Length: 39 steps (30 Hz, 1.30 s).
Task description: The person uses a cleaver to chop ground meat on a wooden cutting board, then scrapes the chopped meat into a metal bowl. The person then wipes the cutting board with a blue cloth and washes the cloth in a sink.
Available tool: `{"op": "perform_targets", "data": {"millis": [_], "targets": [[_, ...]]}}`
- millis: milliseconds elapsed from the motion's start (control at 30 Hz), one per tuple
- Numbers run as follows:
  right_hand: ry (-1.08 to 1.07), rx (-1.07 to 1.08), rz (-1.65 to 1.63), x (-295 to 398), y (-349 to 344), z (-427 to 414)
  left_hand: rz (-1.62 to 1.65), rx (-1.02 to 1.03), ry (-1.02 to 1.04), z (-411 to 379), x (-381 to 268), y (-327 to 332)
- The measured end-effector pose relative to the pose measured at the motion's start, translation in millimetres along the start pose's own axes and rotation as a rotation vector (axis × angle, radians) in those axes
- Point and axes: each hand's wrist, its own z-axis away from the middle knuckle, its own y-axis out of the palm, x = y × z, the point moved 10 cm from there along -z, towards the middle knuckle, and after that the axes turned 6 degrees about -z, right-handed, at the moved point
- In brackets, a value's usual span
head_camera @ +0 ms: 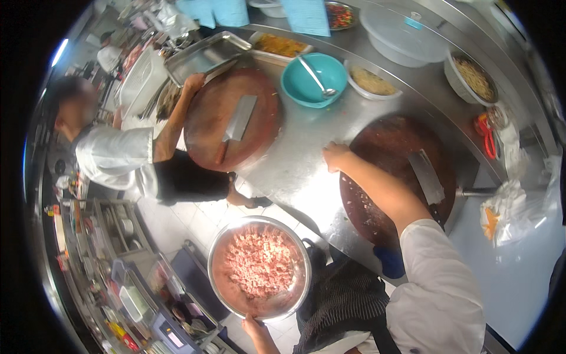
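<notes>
My left hand (255,326) grips the lower rim of a round stainless steel bowl (215,283), which holds pinkish minced meat (261,261) and is held above the floor. My right hand (337,157) is over the steel counter (305,172), near the left edge of a round chopping board (398,132). Its fingers are curled, and whether anything is in them is hidden. A cleaver (426,177) lies on that board, with small meat scraps along the board's left part. Another round board (208,115) bears a second cleaver (241,118).
A co-worker (117,155) stands at the left, one hand near a metal tray (199,57). Farther back are a turquoise bowl (294,86) with a ladle (314,73) and a dish of yellowish food (371,82). Red-handled scissors (489,137) lie right. Shelving and bins (168,327) stand lower left.
</notes>
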Motion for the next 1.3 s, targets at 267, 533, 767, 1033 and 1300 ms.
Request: {"op": "perform_targets", "data": {"millis": [267,533,767,1033,1300], "targets": [[-0.001,-0.064,-0.096,14,47,-14,-0.011,0.054,-0.096,4,8,24],[-0.563,-0.027,-1.166,241,-11,191,-0.072,0.335,-0.03,-14,-31,77],[-0.089,-0.674,-1.052,142,-31,336,-0.116,0.592,-0.114,4,-59,106],[0.756,-1.047,-0.451,-162,62,491,-0.009,0.714,-0.01,-11,-6,140],[0.633,-0.655,-0.283,-222,61,438,-0.063,0.772,-0.034,66,7,181]]}}
